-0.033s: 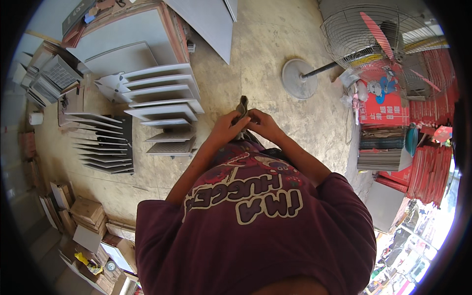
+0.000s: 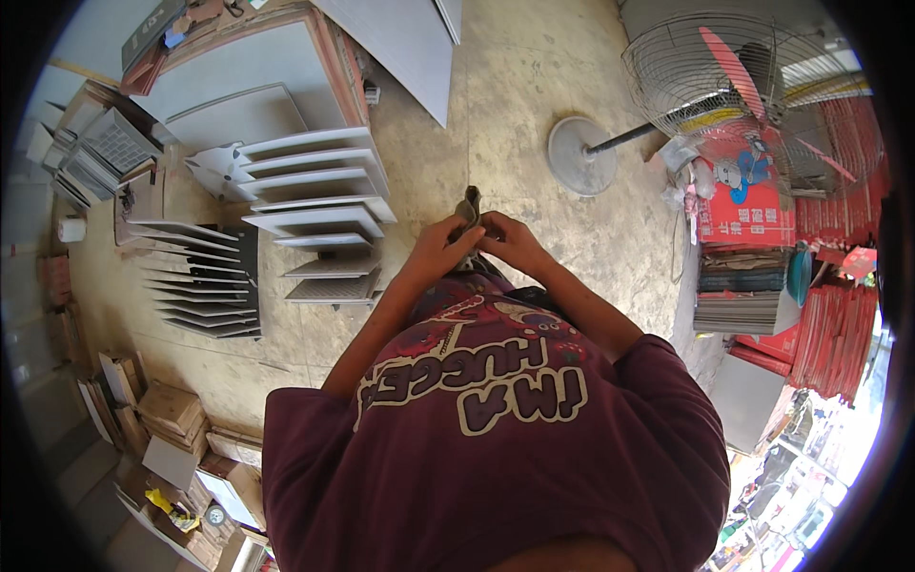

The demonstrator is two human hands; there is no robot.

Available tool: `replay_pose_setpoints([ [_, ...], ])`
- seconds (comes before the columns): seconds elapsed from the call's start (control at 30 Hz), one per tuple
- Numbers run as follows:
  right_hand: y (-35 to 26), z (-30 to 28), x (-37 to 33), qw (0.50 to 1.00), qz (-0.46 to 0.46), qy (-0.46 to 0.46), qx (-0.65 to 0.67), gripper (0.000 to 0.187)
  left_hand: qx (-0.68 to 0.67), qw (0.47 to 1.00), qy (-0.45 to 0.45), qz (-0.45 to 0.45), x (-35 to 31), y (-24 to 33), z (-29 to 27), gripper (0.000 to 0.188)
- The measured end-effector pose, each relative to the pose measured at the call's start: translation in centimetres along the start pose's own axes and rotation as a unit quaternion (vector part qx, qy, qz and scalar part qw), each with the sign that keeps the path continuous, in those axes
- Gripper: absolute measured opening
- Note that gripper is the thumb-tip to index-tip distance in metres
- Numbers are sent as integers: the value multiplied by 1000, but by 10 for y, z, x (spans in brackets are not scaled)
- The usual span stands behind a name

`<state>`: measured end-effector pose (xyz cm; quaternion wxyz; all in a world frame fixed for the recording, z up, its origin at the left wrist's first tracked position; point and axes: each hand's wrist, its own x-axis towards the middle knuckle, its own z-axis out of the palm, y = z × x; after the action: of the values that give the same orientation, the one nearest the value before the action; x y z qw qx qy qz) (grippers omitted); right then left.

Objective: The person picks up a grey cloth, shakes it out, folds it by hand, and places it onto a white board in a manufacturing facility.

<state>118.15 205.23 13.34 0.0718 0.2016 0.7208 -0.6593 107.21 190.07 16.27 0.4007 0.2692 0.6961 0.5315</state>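
Note:
In front of my waist, both hands are close together. My left hand (image 2: 440, 248) is closed around a limp grey-green cloth piece (image 2: 470, 205), possibly a glove; its exact kind cannot be made out. The upper end of this piece sticks up beyond my fingers and looks folded open at the tip. From the other side my right hand (image 2: 516, 245) pinches it, thumb and fingertips against its edge. The lower part of the cloth is hidden by my hands and shirt.
Left of me, racks of upright panels (image 2: 319, 219) and dark-edged boards (image 2: 205, 286) stand on the floor. A pedestal fan (image 2: 581, 155) is ahead on the right, beside stacked red cartons (image 2: 743, 210). Cardboard boxes (image 2: 172, 408) lie at the lower left. A large panel (image 2: 405, 52) leans ahead.

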Motion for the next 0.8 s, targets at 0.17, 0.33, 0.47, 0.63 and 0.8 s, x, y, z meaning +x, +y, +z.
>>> replay_pose_setpoints([
  [0.17,-17,-44,36,999,-23,-22,-8,34,18,1000,13,22,43,12,1,31],
  [0.33,-31,-86,63,998,-31,-29,-39,34,-32,999,9,12,82,46,7,32],
  [0.47,-36,-116,84,999,-18,-31,-38,34,-20,1000,7,-7,113,56,13,28],
  [0.63,-26,-149,118,998,-35,-43,-22,28,13,999,51,9,154,58,20,31],
  [0.8,-42,-162,142,998,-25,-55,34,23,45,997,65,3,182,53,11,32],
])
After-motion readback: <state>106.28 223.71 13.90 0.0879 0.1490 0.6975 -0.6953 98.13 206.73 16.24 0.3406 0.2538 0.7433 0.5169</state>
